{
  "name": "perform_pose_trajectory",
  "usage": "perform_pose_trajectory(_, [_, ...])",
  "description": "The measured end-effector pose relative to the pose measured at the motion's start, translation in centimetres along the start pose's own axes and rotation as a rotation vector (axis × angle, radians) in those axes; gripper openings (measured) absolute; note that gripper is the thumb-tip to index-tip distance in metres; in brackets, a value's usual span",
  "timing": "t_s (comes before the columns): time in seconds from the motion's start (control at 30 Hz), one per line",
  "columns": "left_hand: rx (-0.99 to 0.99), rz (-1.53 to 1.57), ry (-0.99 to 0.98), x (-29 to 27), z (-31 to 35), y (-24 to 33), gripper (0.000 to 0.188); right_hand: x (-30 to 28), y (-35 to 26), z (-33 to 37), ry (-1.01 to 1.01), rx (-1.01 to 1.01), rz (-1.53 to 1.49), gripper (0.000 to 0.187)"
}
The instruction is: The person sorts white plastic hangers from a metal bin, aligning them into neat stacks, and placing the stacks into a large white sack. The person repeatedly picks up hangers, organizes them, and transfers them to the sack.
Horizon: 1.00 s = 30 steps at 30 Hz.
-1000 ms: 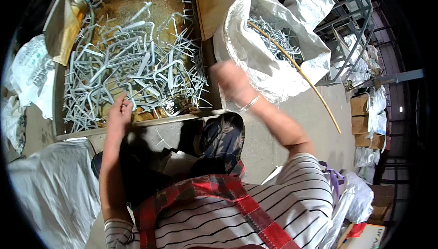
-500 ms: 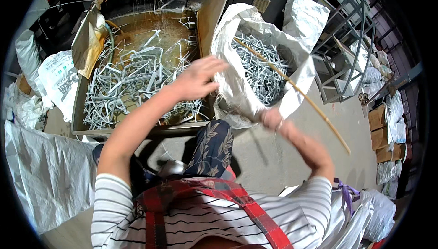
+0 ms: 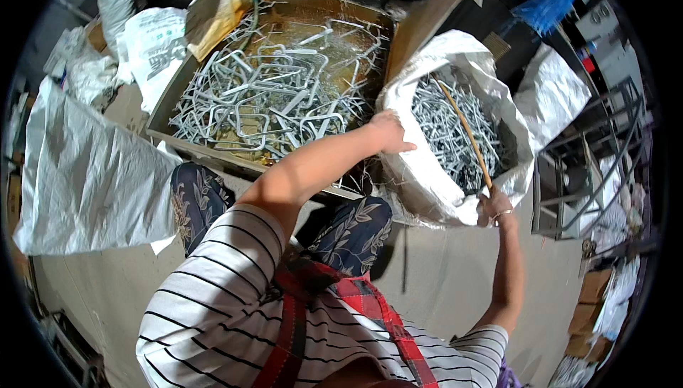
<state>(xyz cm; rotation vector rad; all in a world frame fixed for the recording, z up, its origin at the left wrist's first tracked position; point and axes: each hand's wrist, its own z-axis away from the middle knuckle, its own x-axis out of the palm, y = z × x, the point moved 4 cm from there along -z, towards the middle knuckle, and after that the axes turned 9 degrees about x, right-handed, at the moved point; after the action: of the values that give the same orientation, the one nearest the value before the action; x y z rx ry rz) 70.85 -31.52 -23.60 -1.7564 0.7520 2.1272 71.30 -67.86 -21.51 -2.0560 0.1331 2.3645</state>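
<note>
Striped shirt (image 3: 213,274) and red checked apron (image 3: 373,306) seen nearest, at lower edge. Patterned trousers (image 3: 348,235) seen beyond, knees bent over bare floor (image 3: 441,260).

Right hand (image 3: 496,206) placed at near right rim of open white sack (image 3: 423,185). Near end of thin wooden stick (image 3: 466,128) gripped; right fingers wrapped around it. Rest of stick extended away from the fingers, up and left, across the sack mouth; its far end laid on grey metal pieces (image 3: 445,132) piled inside.

Left hand (image 3: 388,133) set at left rim of the sack, well apart from the stick; thumb pointed toward the sack mouth. Whether sack material is pinched by the left fingers cannot be told.

Shallow metal tray (image 3: 213,155) placed just left of the sack, filled with tangled bent rods (image 3: 284,86); brownish water seen among them. Large pale sack (image 3: 92,174) stood left of the tray.

Farther off: metal frame (image 3: 587,167) at right, white bag (image 3: 551,96) behind the sack, blue strands (image 3: 551,4) hung at top right.
</note>
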Motion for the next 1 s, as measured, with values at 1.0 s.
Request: perform_pose_trajectory(1.0, [-0.704, 1.237, 1.249, 2.8, 29.3, -24.7, 0.016, 14.0, -51.2, -6.5, -0.042, -0.65, 0.054, 0.019])
